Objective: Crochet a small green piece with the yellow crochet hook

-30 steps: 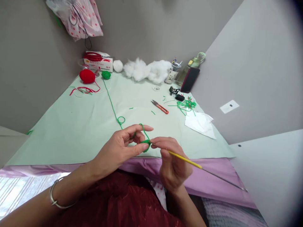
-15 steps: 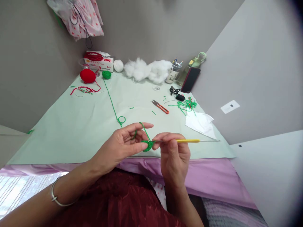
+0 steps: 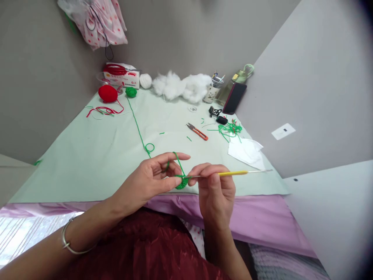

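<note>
Between the thumb and fingers of my left hand (image 3: 159,173) is a small green crochet piece (image 3: 182,182). Green yarn (image 3: 179,163) passes over my stretched left index finger and down to the piece. My right hand (image 3: 217,190) grips a yellow-handled crochet hook (image 3: 233,173), its metal tip at the piece's upper edge. The fingertips of my right hand are beside the piece's right side. From my left hand the yarn runs back, with a loose loop, to a green yarn ball (image 3: 131,92) at the rear left.
Orange thread snips (image 3: 197,131) lie mid-table beyond my hands. To the right are green yarn scraps (image 3: 230,129), a white tissue (image 3: 246,152) and a leaning phone (image 3: 234,98). White stuffing (image 3: 182,86), a pen cup (image 3: 213,90) and a red yarn ball (image 3: 107,93) line the back.
The hook's tip has dipped slightly at the green piece, and its rear end has risen a little. My left index finger has shifted slightly right with the yarn.
</note>
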`<state>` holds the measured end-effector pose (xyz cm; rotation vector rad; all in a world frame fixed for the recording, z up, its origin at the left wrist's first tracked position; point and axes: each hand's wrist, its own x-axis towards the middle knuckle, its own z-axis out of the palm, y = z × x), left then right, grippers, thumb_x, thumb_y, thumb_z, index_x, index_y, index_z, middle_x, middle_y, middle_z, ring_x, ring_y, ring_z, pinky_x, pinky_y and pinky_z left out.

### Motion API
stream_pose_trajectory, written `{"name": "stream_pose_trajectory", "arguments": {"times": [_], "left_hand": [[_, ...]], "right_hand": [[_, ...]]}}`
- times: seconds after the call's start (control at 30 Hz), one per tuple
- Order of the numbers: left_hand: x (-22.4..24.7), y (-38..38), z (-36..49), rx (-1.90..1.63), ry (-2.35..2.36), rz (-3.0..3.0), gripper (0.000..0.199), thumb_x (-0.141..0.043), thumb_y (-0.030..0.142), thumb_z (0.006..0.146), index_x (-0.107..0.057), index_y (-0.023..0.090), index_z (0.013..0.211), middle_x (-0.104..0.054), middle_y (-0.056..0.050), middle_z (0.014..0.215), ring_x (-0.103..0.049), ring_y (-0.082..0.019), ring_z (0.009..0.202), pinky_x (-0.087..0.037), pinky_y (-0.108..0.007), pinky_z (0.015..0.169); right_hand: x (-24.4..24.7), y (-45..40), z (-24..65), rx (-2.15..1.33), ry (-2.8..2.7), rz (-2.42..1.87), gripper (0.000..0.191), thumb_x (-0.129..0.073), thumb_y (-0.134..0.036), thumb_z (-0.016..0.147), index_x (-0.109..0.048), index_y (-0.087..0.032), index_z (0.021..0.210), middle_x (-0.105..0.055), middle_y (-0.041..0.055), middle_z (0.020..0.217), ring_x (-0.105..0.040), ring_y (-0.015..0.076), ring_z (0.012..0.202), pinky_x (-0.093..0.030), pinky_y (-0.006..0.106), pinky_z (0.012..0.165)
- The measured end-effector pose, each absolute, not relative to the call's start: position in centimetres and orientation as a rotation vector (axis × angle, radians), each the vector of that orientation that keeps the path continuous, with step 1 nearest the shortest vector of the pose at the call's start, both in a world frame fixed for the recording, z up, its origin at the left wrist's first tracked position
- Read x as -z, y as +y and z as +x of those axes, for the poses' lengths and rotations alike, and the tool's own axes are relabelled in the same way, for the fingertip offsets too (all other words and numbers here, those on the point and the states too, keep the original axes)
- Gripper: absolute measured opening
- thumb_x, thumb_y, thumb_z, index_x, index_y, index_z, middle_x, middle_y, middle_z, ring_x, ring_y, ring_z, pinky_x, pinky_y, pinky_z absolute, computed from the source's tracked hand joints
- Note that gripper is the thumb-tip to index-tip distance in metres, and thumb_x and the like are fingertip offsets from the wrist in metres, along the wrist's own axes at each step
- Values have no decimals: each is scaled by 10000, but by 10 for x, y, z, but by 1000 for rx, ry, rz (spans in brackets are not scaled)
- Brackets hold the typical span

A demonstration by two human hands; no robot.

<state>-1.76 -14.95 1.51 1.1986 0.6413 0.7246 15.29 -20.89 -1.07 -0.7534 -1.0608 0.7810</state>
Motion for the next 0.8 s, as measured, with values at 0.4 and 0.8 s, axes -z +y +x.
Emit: {"name": "stream_pose_trajectory", "arguments": {"times": [0.4, 0.8], "left_hand": [[-21, -154, -13, -814, 760, 1374, 391, -734, 170, 845, -727, 231, 1231, -627, 36, 878, -632, -138, 884, -505, -298, 949], [-24, -162, -11, -1022, 911, 1601, 282, -707, 164, 843, -746, 223, 1116, -682, 7, 862, -677, -173, 869, -542, -327, 915]], "right_hand": [[13, -222, 159, -185, -1520, -902, 243, -556, -142, 1040, -725, -261, 1166, -801, 53, 984, -765, 206, 908, -635, 362, 752], [23, -230, 159, 71, -1701, -1003, 484, -658, -109, 961, -667, -337, 1388, -797, 82, 1156, -776, 234, 941, -672, 352, 730]]}}
